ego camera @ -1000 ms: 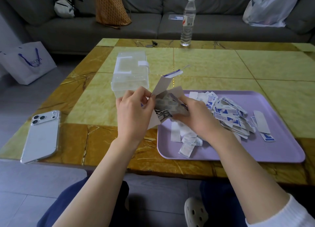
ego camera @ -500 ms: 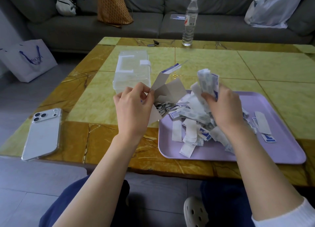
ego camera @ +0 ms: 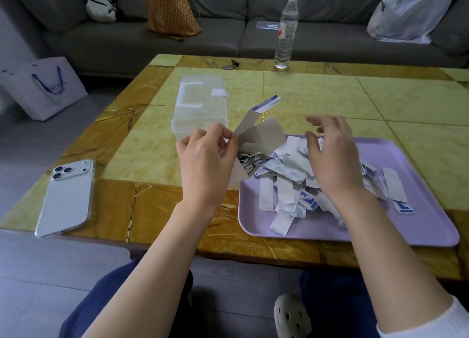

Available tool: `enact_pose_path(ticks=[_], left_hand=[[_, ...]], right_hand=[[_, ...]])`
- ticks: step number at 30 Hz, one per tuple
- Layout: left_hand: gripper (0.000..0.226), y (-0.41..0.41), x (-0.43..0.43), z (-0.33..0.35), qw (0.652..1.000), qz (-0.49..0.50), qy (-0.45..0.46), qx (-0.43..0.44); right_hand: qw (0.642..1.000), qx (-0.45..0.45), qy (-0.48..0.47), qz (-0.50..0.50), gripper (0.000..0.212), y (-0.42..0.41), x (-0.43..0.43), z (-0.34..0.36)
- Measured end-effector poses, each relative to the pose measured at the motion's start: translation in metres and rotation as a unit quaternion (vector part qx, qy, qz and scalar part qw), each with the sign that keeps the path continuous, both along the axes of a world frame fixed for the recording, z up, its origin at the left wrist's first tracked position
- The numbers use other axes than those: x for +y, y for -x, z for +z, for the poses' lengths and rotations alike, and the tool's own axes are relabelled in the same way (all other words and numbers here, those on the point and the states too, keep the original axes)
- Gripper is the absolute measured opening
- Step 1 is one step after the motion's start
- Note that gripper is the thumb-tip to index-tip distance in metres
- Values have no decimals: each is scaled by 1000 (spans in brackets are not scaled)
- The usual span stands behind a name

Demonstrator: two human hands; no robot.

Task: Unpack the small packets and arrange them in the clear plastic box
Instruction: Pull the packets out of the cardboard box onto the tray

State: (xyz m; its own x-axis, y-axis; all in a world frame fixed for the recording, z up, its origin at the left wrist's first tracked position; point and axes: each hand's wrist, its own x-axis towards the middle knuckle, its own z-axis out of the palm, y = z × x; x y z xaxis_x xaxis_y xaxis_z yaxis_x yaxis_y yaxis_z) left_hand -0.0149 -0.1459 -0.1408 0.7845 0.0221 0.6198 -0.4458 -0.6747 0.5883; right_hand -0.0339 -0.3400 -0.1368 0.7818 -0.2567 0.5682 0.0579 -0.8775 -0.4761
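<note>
- Left hand [ego camera: 205, 165] is pinching the opened cardboard carton [ego camera: 258, 137], tilting it toward the lilac tray [ego camera: 431, 210].
- Right hand [ego camera: 332, 157], fingers spread and holding nothing, is hovering over the heap of small packets [ego camera: 286, 183] lying on the tray.
- Unpacking is seemingly ending; next, the clear plastic box [ego camera: 200, 104], standing just behind the left hand, needs opening.
- Its lid, apparently closed, is blocking loading; smartphone [ego camera: 67, 198] and water bottle [ego camera: 285, 33] are sitting well apart.

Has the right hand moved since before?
Yes. The right hand went rightward, from the purple tray's left edge to over its middle, now open.
</note>
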Motion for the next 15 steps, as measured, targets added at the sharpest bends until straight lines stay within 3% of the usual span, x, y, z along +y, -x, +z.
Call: enact_pose_path(ticks=[2,5,9,15], left_hand=[[12,1,-2,1,1000,-5,1,-3],[11,4,-5,3,1000,-21,-1,-6],[10,9,-8,2,999,-47,-21,-9],[10,11,-9,3,997,-77,-11,-1]], right_hand=[[995,-34,3,92,18,4,13,5],[983,15,59,174,19,7,27,0],[972,134,104,162,37,2,35,-14],[961,180,144,155,32,-3,37,-16]])
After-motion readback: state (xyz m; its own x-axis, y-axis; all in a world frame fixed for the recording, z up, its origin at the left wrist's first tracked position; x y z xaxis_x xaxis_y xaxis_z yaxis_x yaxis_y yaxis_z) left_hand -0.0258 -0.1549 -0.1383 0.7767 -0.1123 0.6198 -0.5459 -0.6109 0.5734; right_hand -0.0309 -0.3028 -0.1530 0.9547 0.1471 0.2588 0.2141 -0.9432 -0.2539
